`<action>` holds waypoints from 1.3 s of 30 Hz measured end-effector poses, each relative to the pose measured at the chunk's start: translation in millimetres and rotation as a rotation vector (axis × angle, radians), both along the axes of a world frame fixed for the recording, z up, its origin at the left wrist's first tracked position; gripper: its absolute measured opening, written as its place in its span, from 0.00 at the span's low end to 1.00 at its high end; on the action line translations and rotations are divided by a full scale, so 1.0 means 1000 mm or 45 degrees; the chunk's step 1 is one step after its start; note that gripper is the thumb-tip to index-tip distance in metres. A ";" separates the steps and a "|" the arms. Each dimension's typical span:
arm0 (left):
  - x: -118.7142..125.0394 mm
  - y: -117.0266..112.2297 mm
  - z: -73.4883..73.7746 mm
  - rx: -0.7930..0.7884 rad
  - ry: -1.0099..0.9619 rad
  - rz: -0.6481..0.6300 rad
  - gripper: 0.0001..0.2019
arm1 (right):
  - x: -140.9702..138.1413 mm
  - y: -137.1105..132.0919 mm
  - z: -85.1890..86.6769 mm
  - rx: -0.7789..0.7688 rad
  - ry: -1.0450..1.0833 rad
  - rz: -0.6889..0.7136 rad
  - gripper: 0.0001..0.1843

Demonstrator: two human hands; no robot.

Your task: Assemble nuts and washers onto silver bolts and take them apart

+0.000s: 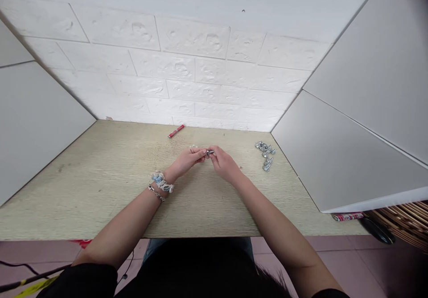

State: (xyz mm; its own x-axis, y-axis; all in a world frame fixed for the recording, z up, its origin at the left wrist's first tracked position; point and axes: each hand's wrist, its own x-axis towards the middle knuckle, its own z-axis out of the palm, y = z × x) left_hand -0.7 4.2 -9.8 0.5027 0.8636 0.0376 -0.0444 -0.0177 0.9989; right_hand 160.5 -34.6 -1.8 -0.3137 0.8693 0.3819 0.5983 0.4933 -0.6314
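Observation:
My left hand point(186, 161) and my right hand point(224, 164) meet over the middle of the tabletop. Between their fingertips is a small, shiny metal piece point(210, 153), which looks like a bolt and is partly covered by the fingers. Thumb and fingers of each hand are pinched on it, the left from one end and the right from the other. To the right lies a loose heap of small silver metal pieces point(265, 148), with several more just in front of it point(267, 164); they look like bolts with broad round ends.
A red tube point(176, 131) lies near the white brick-patterned wall point(197, 71). Grey panels stand at the left point(36, 124) and right point(354, 142) of the wooden tabletop point(100, 186). A woven brown item point(408, 222) and a black handle point(377, 231) are at the lower right.

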 end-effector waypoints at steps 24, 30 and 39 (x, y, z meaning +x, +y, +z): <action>0.006 -0.012 0.008 0.729 0.554 0.272 0.15 | 0.001 0.007 -0.006 -0.192 0.117 -0.121 0.20; 0.006 -0.012 0.009 0.666 0.544 0.217 0.16 | 0.000 0.005 -0.004 -0.227 0.216 -0.106 0.18; 0.006 -0.012 0.006 0.649 0.476 0.201 0.15 | -0.003 0.006 -0.007 -0.298 0.330 -0.095 0.12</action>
State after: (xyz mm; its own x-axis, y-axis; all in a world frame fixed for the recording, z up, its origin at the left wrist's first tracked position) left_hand 5.1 -8.0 -3.9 0.4301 0.8483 0.3088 0.3465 -0.4710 0.8112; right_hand 157.7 -29.0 -9.0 -0.1645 0.9596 0.2284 0.4322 0.2783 -0.8578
